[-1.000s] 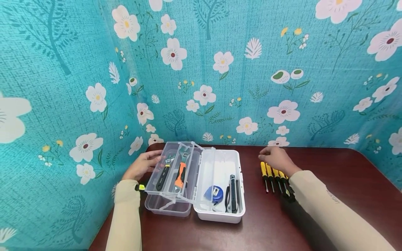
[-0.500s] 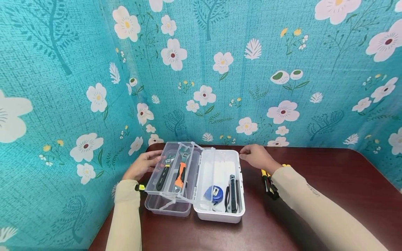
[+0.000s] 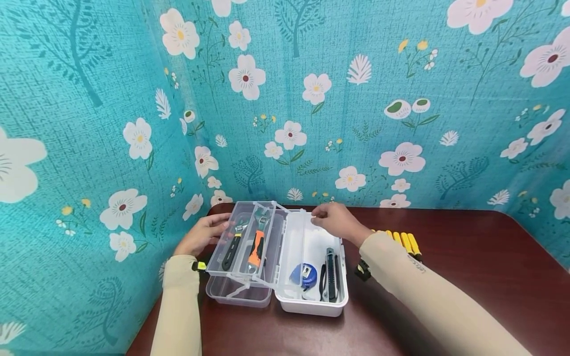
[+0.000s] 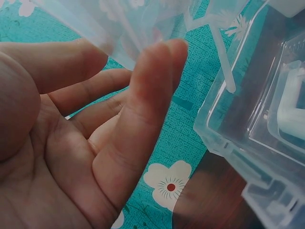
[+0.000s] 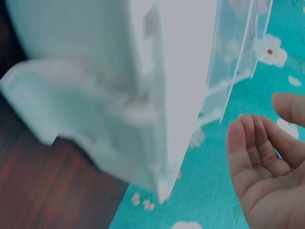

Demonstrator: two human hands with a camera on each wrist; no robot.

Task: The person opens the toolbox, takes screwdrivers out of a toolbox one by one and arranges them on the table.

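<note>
In the head view my left hand (image 3: 202,235) is at the outer edge of the raised clear tray (image 3: 213,259), thumb and fingers pinching that edge in the left wrist view. The tray holds a black-handled adjustable wrench (image 3: 232,252) and an orange-handled one (image 3: 257,247). My right hand (image 3: 338,221) hovers over the far end of the white toolbox (image 3: 311,309), its fingers loosely bent and holding nothing in the right wrist view. Inside the toolbox lie a blue tape measure (image 3: 308,275) and a utility knife (image 3: 330,277), with a dark-handled tool partly hidden beside it.
Several yellow-handled screwdrivers (image 3: 405,241) lie right of the toolbox, partly hidden by my right forearm. The toolbox's clear lid (image 3: 238,299) lies folded out beneath the raised tray. Floral cloth (image 3: 338,123) hangs behind the dark red table (image 3: 472,267).
My right hand has moved left, from above the screwdrivers to over the toolbox's far end. The left hand and the tray have stayed in place.
</note>
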